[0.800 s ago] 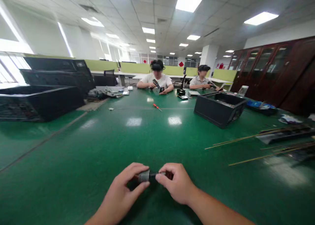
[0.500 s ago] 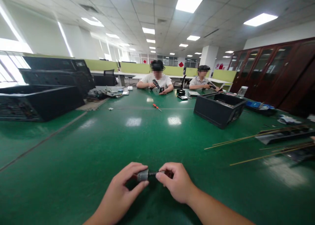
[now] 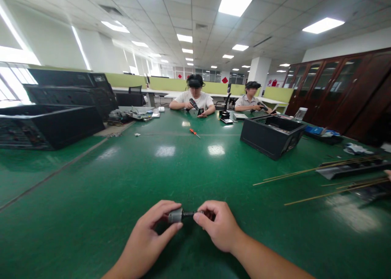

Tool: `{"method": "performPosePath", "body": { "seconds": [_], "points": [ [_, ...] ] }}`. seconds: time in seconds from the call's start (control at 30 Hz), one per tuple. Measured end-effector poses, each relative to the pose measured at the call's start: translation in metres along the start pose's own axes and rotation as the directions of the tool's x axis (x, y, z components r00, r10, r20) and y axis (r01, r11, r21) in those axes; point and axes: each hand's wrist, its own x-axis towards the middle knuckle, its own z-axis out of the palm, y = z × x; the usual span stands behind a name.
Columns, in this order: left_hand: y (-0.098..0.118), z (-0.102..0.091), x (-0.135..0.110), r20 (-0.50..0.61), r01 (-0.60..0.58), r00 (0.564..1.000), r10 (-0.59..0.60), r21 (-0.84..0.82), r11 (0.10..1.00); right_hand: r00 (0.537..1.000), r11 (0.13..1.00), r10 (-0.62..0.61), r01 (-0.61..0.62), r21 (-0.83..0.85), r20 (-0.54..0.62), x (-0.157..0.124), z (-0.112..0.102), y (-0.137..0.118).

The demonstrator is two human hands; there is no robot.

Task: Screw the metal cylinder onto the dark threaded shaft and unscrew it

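Low in the head view, my left hand pinches a small grey metal cylinder between thumb and fingers. A thin dark shaft sticks out of its right end. My right hand is closed on the far end of that shaft, fingertips pressed together. Both hands hover just above the green table, close to its near edge. What lies under my right palm is hidden.
A black open bin stands at mid-right; large black cases sit on the left. Long thin rods and dark trays lie at the right. A red-handled screwdriver lies mid-table. Two people work at the far side.
The grey cylinder has slid slightly left, away from my right hand, so more of the dark shaft shows between my hands. The hands otherwise stay in place.
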Motion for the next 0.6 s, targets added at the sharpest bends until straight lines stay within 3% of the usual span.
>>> {"method": "performPosePath", "body": {
  "seconds": [0.6],
  "points": [
    [-0.0038, -0.0016, 0.0008, -0.025, 0.089, 0.995, -0.093, -0.12, 0.989, 0.99, 0.993, -0.109, 0.105, -0.054, -0.086, 0.0013, -0.0048, -0.0057]
  ]
}}
